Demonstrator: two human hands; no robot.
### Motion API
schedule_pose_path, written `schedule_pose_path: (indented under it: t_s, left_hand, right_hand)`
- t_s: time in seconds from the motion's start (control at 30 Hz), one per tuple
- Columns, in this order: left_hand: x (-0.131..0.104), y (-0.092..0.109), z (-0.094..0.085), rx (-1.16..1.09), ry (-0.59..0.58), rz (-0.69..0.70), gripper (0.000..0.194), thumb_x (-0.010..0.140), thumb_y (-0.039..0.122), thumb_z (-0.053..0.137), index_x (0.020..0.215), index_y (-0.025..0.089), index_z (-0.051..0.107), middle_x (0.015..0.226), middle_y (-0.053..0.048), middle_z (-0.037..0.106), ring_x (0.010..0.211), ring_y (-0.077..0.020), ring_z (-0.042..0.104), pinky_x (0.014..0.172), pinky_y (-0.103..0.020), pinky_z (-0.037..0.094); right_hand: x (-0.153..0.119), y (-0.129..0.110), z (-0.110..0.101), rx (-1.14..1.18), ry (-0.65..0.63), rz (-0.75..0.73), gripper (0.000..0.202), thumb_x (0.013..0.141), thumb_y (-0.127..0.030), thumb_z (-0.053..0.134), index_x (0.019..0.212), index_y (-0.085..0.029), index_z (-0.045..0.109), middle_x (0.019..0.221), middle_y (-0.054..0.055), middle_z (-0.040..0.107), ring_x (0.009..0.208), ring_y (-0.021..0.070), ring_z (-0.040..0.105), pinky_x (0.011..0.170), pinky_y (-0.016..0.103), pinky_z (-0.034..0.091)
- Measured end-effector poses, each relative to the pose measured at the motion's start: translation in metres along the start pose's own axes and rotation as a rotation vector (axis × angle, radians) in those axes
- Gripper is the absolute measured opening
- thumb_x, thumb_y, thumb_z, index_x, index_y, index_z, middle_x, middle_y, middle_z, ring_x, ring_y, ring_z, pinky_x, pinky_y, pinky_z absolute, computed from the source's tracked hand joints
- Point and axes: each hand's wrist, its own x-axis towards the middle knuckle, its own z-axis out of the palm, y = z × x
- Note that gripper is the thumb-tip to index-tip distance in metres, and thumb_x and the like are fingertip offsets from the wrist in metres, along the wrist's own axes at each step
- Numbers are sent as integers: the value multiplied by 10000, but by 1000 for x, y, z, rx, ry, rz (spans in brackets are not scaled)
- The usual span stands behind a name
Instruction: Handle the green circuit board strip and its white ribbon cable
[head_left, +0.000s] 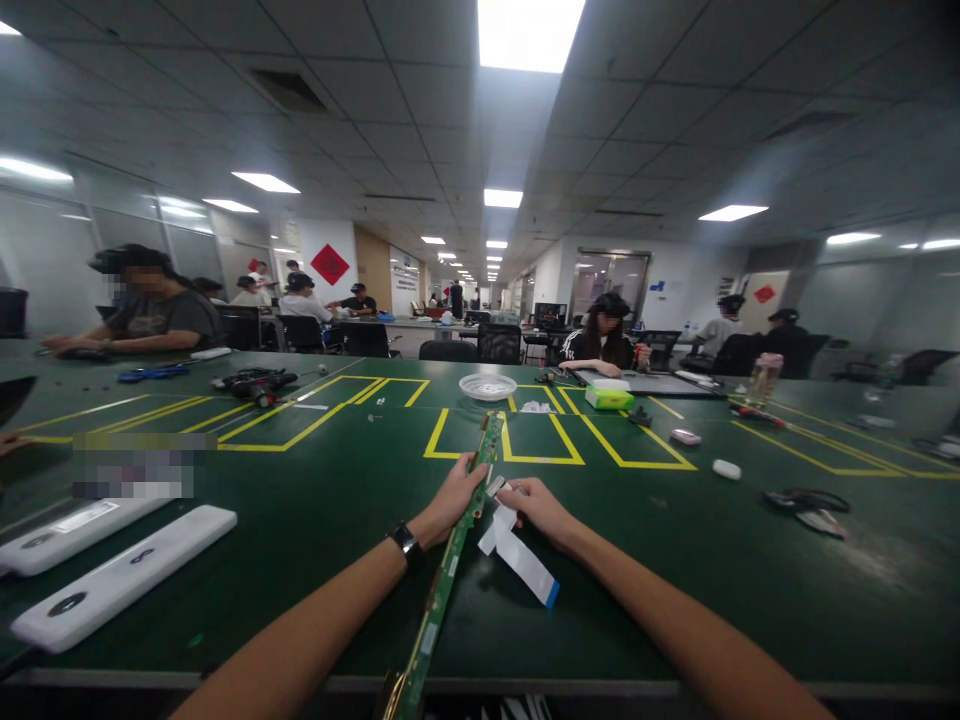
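A long, narrow green circuit board [450,565] runs from the near table edge up toward the middle. My left hand [459,492], with a dark watch on its wrist, is closed around the board's upper part. On the board's right side my right hand [534,508] pinches a white flat ribbon cable [523,562] near the board. The cable is folded, and its blue-tipped end hangs toward the lower right. Whether the cable's upper end is joined to the board I cannot tell.
A clear round dish [487,387] stands beyond the board. Yellow tape outlines [544,461] mark the green table [300,600]. Two long white devices [127,578] lie at left. At right are a white oval object [727,469], a dark tool [810,503] and a green-white box [609,397]. People sit around.
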Motion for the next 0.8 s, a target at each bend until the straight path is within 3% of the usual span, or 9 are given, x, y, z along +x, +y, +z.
schedule_pose_path:
  t_s: [0.3, 0.8]
  left_hand:
    - [-3, -2, 4, -46, -71, -2, 426, 821, 457, 605, 1112, 182, 462, 716, 11, 608, 468, -82, 551, 440, -177, 442]
    - [-1, -5, 2, -20, -65, -1, 419, 836, 484, 569, 1113, 195, 447, 649, 33, 596, 400, -69, 501, 402, -165, 397]
  right_hand:
    - [0, 0, -1, -5, 79, 8, 371, 800, -486, 603, 645, -151, 563, 503, -46, 511, 438, 71, 412, 446, 196, 286]
    - [-2, -1, -1, -60, 95, 23, 314, 811, -418, 583, 646, -151, 569, 485, -49, 507, 440, 76, 430, 456, 195, 306]
